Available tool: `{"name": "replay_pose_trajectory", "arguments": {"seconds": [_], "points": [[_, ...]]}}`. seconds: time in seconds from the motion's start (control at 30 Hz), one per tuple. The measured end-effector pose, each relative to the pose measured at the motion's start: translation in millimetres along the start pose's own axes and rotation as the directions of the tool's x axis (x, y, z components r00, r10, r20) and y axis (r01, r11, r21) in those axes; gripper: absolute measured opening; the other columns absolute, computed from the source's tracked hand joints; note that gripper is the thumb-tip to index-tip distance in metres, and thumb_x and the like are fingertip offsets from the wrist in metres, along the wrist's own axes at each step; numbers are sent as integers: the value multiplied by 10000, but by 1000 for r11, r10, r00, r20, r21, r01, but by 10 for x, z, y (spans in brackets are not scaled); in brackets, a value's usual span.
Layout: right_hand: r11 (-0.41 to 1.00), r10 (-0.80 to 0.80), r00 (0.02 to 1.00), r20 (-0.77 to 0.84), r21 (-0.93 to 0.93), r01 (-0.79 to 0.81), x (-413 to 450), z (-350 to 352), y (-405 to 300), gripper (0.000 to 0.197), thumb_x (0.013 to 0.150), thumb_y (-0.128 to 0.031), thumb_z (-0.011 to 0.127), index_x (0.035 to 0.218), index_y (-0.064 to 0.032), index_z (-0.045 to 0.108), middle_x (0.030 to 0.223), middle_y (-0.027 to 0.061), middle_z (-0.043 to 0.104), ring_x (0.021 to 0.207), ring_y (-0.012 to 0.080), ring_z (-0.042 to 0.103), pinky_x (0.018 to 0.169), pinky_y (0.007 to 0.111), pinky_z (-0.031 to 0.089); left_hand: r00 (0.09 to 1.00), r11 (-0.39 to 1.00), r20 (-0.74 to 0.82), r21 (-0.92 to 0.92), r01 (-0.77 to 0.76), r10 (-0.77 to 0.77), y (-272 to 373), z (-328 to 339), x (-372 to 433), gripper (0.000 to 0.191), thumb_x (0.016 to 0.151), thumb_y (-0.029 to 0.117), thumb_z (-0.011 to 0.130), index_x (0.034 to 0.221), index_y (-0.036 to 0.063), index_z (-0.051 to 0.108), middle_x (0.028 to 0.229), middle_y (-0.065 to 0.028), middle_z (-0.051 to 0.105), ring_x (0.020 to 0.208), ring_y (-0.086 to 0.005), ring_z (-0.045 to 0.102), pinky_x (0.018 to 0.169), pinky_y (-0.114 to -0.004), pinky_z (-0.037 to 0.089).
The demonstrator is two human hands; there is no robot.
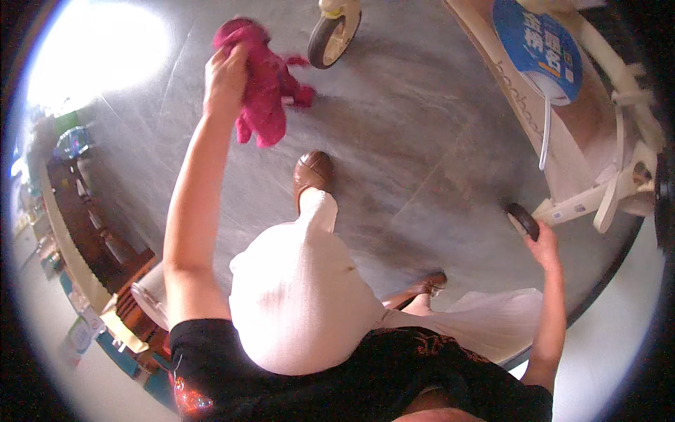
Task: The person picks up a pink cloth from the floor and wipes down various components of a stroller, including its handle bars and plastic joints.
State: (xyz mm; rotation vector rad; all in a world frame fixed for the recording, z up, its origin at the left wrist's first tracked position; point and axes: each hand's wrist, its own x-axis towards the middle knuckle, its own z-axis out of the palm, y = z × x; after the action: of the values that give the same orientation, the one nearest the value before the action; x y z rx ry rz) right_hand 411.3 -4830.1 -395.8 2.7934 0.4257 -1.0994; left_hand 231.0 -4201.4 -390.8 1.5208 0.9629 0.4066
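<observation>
My left hand (227, 79) grips a bright pink plush toy (263, 89) above the grey floor, its limbs dangling and slightly blurred. At the right, my right hand (543, 245) is closed at a small dark wheel (522, 220) on the lower frame of a beige stroller (575, 208). Some of its fingers are hidden behind the wheel and frame. A blue hand fan (543, 53) with a white handle and printed writing lies against the stroller's fabric side. Another stroller-type wheel (333, 39), black-tyred with a cream hub, stands on the floor at the top, right of the toy.
My knee in white trousers (300, 295) is bent before me, above a brown leather shoe (315, 171). On the left runs a dark wooden shelf (100, 221) bearing various goods. A clear container (150, 295) stands near my left elbow. Strong light glares at upper left.
</observation>
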Motion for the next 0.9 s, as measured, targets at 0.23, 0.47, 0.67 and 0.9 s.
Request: {"name": "replay_pose_trajectory", "arguments": {"seconds": [0.23,0.47,0.67,0.9], "points": [[981,-36,985,169,-181,67,45,-324,-522,485,735,-211,686,1174,-43,566,1094,188,629,1015,375,597,879,436,466,966,702,-31,693,-165,258,-585,1023,345,413,827,425,569,978,46,637,956,-207,657,916,-386,626,796,-490,483],[890,-366,930,17,297,345,777,-779,-2100,454,838,-167,673,1240,1,545,1154,143,635,997,213,637,865,328,497,911,814,-38,465,-348,411,-1072,825,176,325,825,380,637,993,102,626,939,-151,628,931,-363,584,804,-454,471],[615,-655,747,113,655,439,1294,-735,-3868,578,915,-424,571,1323,-26,475,1150,78,612,995,147,602,777,306,488,855,823,-59,310,-475,516,-1421,751,75,312,784,276,673,1046,119,606,969,-131,611,941,-358,562,802,-437,476],[647,-508,847,158,719,254,1187,-562,-4547,556,896,-475,590,1260,-59,524,1128,62,622,951,180,627,738,332,485,831,829,-111,212,-517,546,-1493,750,-22,377,760,277,712,1086,123,602,1023,-111,612,936,-350,565,811,-414,484]]}}
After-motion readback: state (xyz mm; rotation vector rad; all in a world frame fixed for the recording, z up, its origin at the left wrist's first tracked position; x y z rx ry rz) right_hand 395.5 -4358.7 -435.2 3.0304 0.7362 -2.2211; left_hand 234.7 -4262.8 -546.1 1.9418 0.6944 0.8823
